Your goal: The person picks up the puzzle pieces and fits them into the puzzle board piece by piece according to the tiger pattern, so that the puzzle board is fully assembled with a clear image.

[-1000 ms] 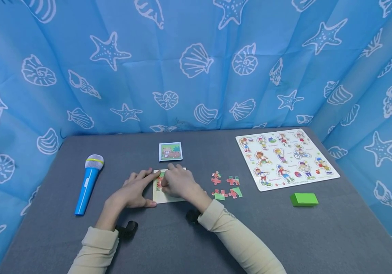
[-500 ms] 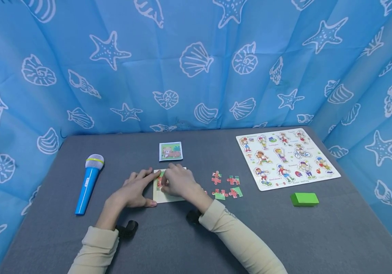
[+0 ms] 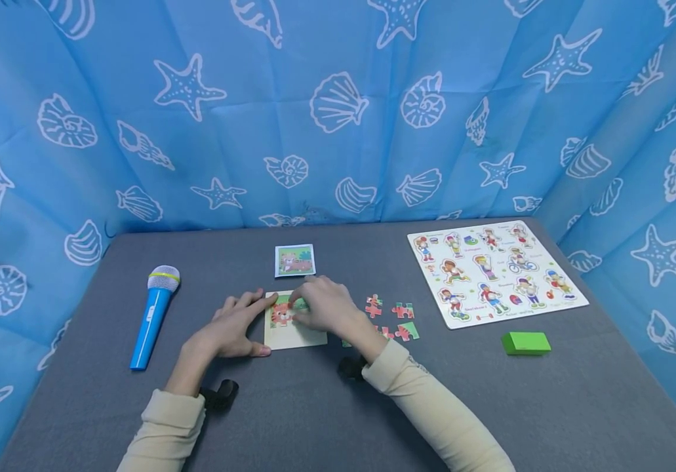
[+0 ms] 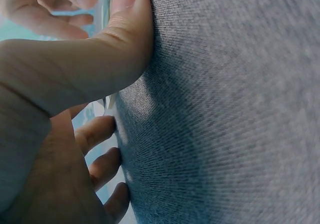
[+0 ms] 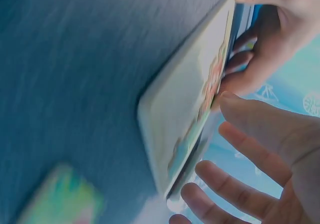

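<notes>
A pale square puzzle board (image 3: 296, 339) lies flat on the table, with picture pieces showing an orange animal face (image 3: 281, 315) and green parts set along its far half. My left hand (image 3: 227, 332) rests at the board's left side, index finger stretched to its upper part and thumb at the near left corner. Over the board's right part hovers my right hand (image 3: 330, 309). In the right wrist view the right hand's fingers (image 5: 240, 189) are spread and loosely bent, with nothing between them and the thumb. Loose jigsaw pieces (image 3: 406, 331) lie to the right, some hidden by the right forearm.
Behind the board lies a small picture card (image 3: 294, 261). A blue toy microphone (image 3: 151, 321) is at the left. At the right are a white board with children figures (image 3: 491, 272) and a green block (image 3: 525, 343). A blue shell-patterned curtain (image 3: 338, 164) borders the table.
My right hand has shifted to the right and away from the set pieces, uncovering the orange animal face and more of the board. The left hand stays in place.
</notes>
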Demonstrator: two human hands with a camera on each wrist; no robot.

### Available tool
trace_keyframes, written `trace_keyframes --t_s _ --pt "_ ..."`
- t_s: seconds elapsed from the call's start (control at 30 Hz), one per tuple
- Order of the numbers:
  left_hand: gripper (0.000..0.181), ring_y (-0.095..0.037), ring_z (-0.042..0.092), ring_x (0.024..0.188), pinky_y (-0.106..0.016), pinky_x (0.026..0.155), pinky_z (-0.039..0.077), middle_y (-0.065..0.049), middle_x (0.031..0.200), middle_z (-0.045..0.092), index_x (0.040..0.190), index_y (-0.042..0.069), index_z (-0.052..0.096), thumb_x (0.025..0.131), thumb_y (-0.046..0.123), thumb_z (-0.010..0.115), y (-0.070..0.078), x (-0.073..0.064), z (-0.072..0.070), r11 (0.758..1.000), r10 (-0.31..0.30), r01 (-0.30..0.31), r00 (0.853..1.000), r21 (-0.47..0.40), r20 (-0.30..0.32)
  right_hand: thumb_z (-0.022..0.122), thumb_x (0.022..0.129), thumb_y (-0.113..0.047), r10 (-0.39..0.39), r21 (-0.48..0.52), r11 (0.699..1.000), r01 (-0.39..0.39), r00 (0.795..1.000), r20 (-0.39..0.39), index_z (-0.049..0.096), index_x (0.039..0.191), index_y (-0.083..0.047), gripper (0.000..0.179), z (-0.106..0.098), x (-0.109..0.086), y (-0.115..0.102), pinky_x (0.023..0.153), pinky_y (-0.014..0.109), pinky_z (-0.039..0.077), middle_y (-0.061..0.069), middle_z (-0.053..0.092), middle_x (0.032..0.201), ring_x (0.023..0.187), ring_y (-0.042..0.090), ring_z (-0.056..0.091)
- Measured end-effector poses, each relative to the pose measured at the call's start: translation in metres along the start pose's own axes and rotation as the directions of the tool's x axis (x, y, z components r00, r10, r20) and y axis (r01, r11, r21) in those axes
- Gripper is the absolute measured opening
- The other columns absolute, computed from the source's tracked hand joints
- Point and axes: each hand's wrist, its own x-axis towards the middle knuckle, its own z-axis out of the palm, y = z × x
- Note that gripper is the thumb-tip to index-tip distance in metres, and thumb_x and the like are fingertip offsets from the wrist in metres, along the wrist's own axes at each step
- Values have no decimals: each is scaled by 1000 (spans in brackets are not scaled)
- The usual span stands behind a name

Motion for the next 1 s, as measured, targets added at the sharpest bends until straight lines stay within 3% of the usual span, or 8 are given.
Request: trace_keyframes --t_s 0.2,0.43,0.87,1.0 --pt "97 -45 36 137 -68 109 34 -20 168 25 162 20 32 83 39 85 0 0 0 1000 5 -5 1000 9 -1 78 91 -32 40 -17 999 -41 999 -6 76 121 -21 32 -10 -9 18 81 49 57 6 70 123 111 28 65" --pt "97 -45 34 139 -67 110 34 -19 169 23 162 22 30 83 38 85 1 1 0 1000 -15 15 1000 7 12 79 91 -32 66 -21 998 -67 997 -29 75 123 -19 35 -14 -25 42 72 45 53 8 69 118 102 28 64" --pt "97 -44 35 137 -67 109 34 -18 169 22 163 22 30 84 38 84 -1 1 0 1000 -18 18 1000 -7 13 82 87 -33 184 -68 980 -186 982 -33 74 125 -16 42 -15 -39 71 77 50 57 9 71 122 108 30 67" --pt "97 -44 35 137 -68 109 34 -18 169 23 162 22 30 84 38 84 -1 1 0 1000 -12 12 1000 -8 9 82 87 -33 209 -50 976 -211 977 -30 76 120 -13 39 -17 -41 73 70 45 56 9 74 118 99 26 69"
